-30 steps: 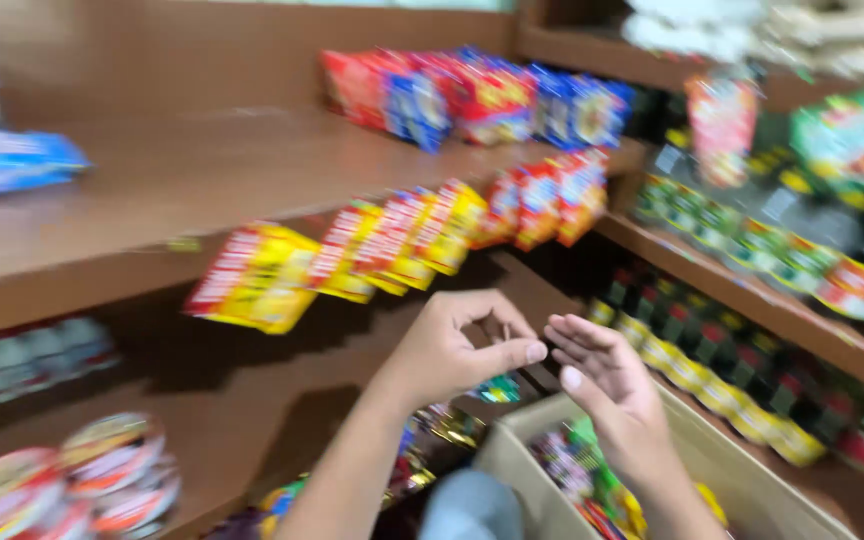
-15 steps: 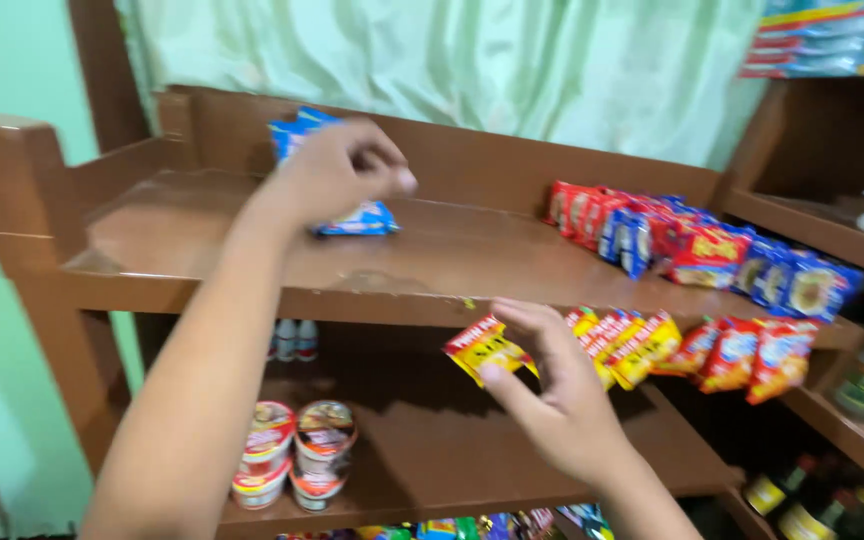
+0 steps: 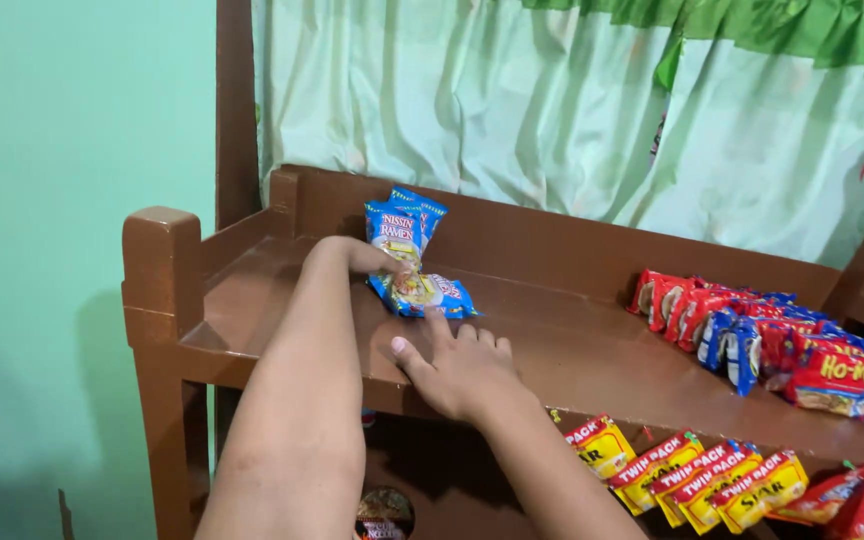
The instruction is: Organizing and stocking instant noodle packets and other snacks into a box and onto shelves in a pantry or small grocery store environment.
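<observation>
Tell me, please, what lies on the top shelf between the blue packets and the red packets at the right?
Nothing: in the head view, bare brown shelf runs from the blue packets to the red packets.

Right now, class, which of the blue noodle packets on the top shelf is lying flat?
The flat blue packet, nearest the right hand, whose fingertips reach it. The other blue packets stand upright behind it, against the left hand.

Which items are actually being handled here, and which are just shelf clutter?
In hand:
- left hand at the upright blue noodle packets
- right hand touching the flat blue packet

Lying about:
- red and blue packets on the right of the top shelf
- yellow packets on the shelf below
- curtain
</observation>
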